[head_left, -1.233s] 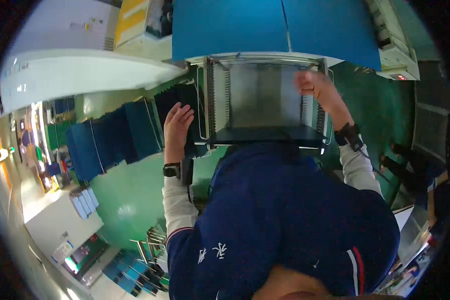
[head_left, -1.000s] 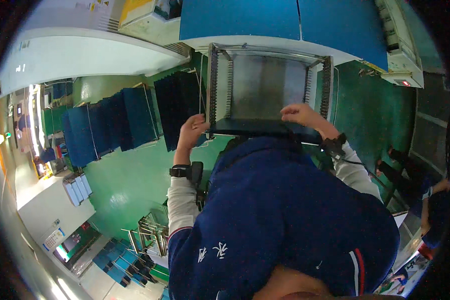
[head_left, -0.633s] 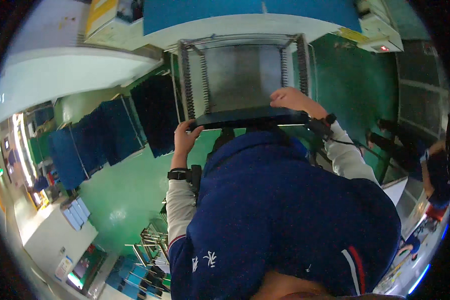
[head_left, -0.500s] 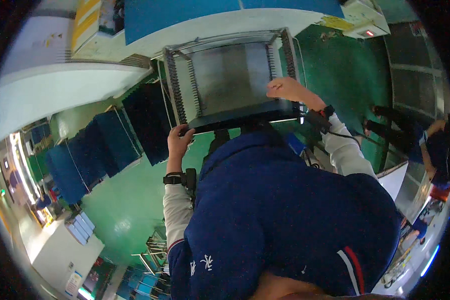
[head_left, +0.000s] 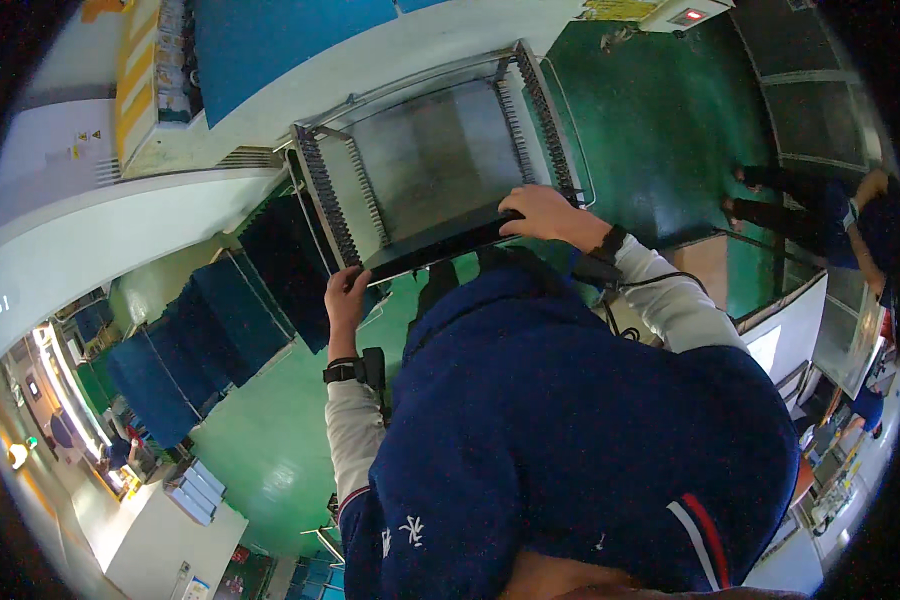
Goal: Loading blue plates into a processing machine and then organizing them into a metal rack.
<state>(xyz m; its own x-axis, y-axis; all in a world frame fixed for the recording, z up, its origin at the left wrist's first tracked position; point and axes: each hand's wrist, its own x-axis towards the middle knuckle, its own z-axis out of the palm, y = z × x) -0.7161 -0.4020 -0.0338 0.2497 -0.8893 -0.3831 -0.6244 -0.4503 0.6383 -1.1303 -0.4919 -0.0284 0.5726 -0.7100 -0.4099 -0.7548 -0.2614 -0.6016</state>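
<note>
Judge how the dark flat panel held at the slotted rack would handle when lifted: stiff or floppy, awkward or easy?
Probably stiff: the dark panel spans straight between the left hand and the right hand with no visible sag. Likely awkward single-handed, since it is wide and thin and gripped at both ends. Its thin edge may catch on the slotted rack if tilted.

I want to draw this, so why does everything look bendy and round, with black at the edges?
In the head view, a fisheye lens bows straight edges like the white wall and leaves a black rim; the slotted metal rack, held by the left hand and right hand, stays fairly sharp mid-frame; bright glare shows at the lower left.
</note>
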